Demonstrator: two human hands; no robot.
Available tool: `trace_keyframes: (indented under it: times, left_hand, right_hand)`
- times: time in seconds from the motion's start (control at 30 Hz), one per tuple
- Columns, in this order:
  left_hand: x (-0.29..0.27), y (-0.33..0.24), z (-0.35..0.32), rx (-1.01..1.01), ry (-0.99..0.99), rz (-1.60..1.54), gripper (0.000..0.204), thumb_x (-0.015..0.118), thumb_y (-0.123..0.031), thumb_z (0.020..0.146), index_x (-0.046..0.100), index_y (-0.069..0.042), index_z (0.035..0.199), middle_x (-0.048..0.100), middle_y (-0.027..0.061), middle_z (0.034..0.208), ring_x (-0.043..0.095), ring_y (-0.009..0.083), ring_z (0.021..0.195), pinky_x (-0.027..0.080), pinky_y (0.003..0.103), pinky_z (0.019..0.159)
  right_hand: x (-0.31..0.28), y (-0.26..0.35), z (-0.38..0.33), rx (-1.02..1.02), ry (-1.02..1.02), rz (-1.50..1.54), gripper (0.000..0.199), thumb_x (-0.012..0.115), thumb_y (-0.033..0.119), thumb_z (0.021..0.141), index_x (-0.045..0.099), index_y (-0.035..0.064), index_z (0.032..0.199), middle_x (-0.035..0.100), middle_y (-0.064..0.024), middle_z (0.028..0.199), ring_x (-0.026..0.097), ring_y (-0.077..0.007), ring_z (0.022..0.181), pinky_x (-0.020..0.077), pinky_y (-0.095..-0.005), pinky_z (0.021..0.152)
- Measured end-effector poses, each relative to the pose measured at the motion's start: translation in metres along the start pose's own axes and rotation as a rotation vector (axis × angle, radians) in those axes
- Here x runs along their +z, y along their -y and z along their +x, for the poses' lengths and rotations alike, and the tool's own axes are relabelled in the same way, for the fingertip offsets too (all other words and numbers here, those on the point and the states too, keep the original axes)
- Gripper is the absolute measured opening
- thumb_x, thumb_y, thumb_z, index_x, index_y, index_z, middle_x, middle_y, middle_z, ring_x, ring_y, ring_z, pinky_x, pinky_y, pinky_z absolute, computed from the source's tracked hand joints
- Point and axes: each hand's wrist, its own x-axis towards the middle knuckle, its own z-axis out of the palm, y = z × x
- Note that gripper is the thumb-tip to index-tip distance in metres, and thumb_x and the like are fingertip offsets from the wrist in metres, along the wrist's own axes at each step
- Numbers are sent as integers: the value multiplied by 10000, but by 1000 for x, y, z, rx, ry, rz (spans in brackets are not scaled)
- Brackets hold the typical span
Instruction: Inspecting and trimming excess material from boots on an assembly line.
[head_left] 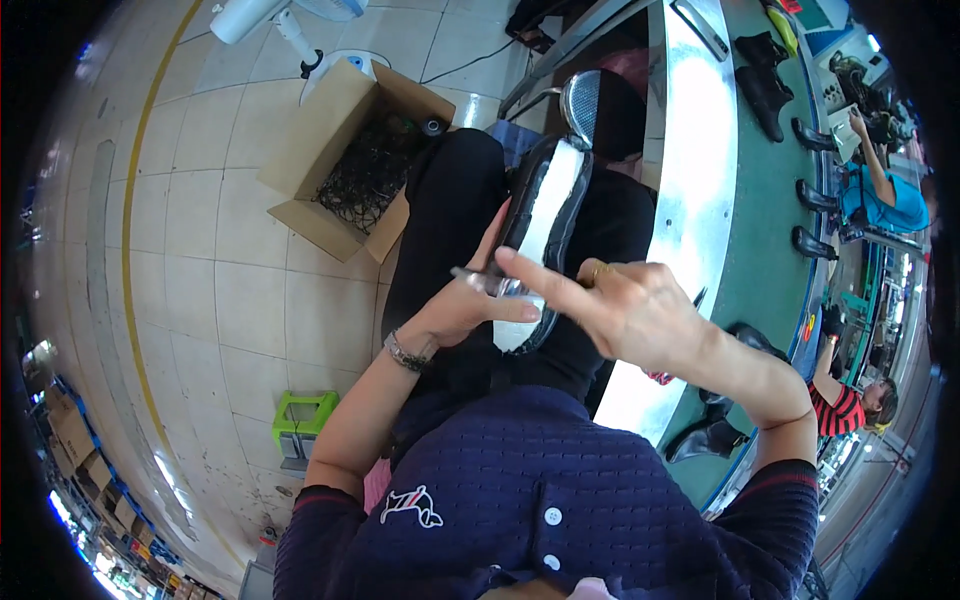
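A black shoe or shoe upper [545, 220] lies with its white underside up, lengthwise over my lap, its near end close to my waist. My left hand [468, 308] is wrapped around its left side, with the thumb lying across the white underside. Above that thumb is a small shiny metal tool [490, 283], smeared by motion, its kind unclear. My right hand [630, 305] comes in from the right, index finger stretched along the tool and the other fingers curled. It seems to grip the tool, though its palm side is hidden.
At left, an open cardboard box [330, 160] holds tangled black scraps. A fan [290, 30] stands beyond it, and a green stool [303, 425] nearer. To my right run a metal ledge [690, 190] and a green conveyor [765, 200] bearing black shoes [765, 95]. Other people work past it.
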Motion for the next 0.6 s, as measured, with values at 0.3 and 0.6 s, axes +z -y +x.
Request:
trace_keyframes:
  times: [0.3, 0.6]
  left_hand:
    - [-8, -10, 2, -28, 110, 30, 1284, 832, 7, 678, -70, -221, 1563, 141, 79, 1588, 249, 182, 1410, 308, 353, 1122]
    - [-3, -14, -3, -186, 16, -19, 1192, 755, 123, 720, -23, -201, 1562, 470, 65, 1371, 523, 161, 1173, 510, 348, 937]
  right_hand:
    - [9, 23, -9, -184, -135, -29, 833, 577, 74, 831, 232, 365, 1531, 540, -68, 640, 576, -123, 500, 472, -235, 434]
    - [11, 15, -7, 31, -97, 194, 710, 586, 133, 895, 274, 206, 1529, 575, -69, 611, 575, -176, 442, 472, -295, 389]
